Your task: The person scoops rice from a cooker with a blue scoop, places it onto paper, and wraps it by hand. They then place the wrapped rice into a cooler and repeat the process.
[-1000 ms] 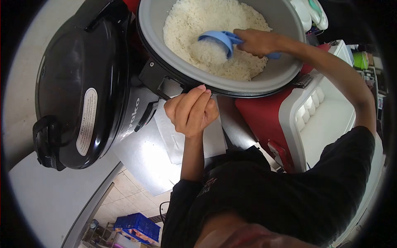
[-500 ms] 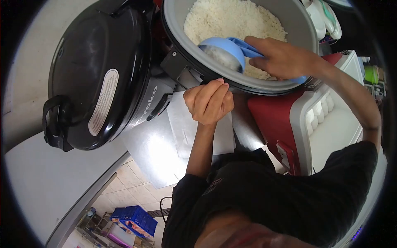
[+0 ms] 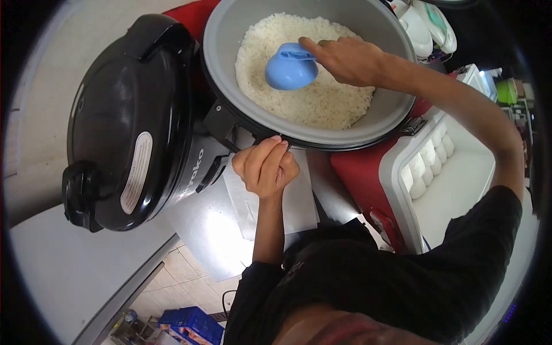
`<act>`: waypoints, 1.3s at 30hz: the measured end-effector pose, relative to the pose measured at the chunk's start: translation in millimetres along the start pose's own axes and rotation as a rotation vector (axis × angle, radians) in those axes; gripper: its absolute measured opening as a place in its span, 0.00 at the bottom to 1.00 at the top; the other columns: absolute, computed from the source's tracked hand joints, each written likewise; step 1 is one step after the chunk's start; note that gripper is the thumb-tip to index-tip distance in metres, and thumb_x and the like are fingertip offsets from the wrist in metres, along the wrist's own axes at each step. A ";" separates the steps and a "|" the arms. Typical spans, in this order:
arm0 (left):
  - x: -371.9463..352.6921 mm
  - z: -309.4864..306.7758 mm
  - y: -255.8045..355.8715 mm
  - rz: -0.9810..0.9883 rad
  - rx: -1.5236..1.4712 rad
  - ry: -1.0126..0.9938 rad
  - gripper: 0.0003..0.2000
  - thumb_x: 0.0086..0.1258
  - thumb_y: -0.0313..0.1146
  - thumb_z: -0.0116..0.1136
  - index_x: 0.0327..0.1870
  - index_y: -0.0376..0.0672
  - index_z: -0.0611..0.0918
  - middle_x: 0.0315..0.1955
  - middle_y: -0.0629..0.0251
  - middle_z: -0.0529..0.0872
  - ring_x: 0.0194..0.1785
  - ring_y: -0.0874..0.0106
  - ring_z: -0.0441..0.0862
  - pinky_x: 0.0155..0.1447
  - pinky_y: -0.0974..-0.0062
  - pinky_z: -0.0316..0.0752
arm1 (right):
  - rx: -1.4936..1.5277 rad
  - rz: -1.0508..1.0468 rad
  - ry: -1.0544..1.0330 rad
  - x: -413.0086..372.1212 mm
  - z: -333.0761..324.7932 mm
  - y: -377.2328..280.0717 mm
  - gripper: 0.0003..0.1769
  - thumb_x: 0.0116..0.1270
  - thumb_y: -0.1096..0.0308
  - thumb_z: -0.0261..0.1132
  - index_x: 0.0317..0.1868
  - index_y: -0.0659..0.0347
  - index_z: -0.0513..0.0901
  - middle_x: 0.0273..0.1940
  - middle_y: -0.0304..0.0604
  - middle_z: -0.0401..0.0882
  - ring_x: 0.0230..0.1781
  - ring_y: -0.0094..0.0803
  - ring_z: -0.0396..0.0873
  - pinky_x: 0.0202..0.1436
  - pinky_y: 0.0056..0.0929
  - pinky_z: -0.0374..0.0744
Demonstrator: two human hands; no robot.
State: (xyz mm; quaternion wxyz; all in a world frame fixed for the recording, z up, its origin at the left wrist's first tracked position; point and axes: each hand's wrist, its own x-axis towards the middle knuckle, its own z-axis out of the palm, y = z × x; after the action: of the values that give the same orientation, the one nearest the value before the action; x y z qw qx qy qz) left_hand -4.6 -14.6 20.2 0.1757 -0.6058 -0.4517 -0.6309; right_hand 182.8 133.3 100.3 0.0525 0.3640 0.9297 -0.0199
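My right hand [image 3: 351,60] is closed around the handle of a blue plastic cup [image 3: 292,73]. The cup is over the cooked white rice [image 3: 322,106], its rounded outside towards me; its mouth and contents are hidden. The rice lies in the grey inner pot [image 3: 224,75] of a large rice cooker. At the near side of the pot, my left hand [image 3: 265,167] has its fingers curled, fingertips against the cooker's black edge [image 3: 322,146].
A rice cooker with a shut black lid [image 3: 123,126] stands on the left. To the right is a red-and-white cool box [image 3: 362,178] with white rounded packs [image 3: 422,167] inside. White sheets [image 3: 247,213] lie on the metal counter [image 3: 213,241]. A blue crate [image 3: 192,325] sits lower left.
My right hand has moved the cup from the near rim, where it held rice, leftward and up over the rice, and turned it. My left hand stays at the edge; the view has shifted.
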 end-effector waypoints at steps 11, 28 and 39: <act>-1.6 -3.1 -1.5 0.005 0.016 0.006 0.09 0.46 0.21 0.58 0.27 0.48 0.83 0.33 0.76 0.84 0.34 0.76 0.72 0.38 0.80 0.64 | 0.770 0.414 -0.528 10.0 21.6 -10.4 0.12 0.67 0.65 0.53 0.43 0.65 0.65 0.23 0.45 0.71 0.16 0.31 0.71 0.22 0.33 0.73; -3.5 -0.3 -0.4 0.043 0.018 0.018 0.09 0.49 0.19 0.53 0.26 0.45 0.82 0.30 0.71 0.83 0.35 0.74 0.72 0.39 0.79 0.66 | 0.841 0.387 -0.705 -17.1 -62.3 -40.2 0.15 0.61 0.68 0.53 0.48 0.65 0.69 0.20 0.36 0.68 0.16 0.28 0.70 0.21 0.29 0.73; 15.5 20.4 -26.5 0.029 -0.088 0.097 0.09 0.49 0.16 0.52 0.25 0.41 0.81 0.29 0.66 0.83 0.35 0.68 0.75 0.41 0.73 0.67 | 2.077 0.440 -0.256 -10.7 -99.9 -26.3 0.17 0.74 0.62 0.51 0.55 0.66 0.68 0.20 0.27 0.59 0.11 0.09 0.53 0.07 0.09 0.55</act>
State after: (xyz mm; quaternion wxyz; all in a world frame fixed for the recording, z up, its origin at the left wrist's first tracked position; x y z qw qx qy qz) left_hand -15.8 20.5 22.1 0.1795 -0.5882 -0.4058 -0.6761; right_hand 164.4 114.2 200.8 -0.1835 0.3853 0.3590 -0.8301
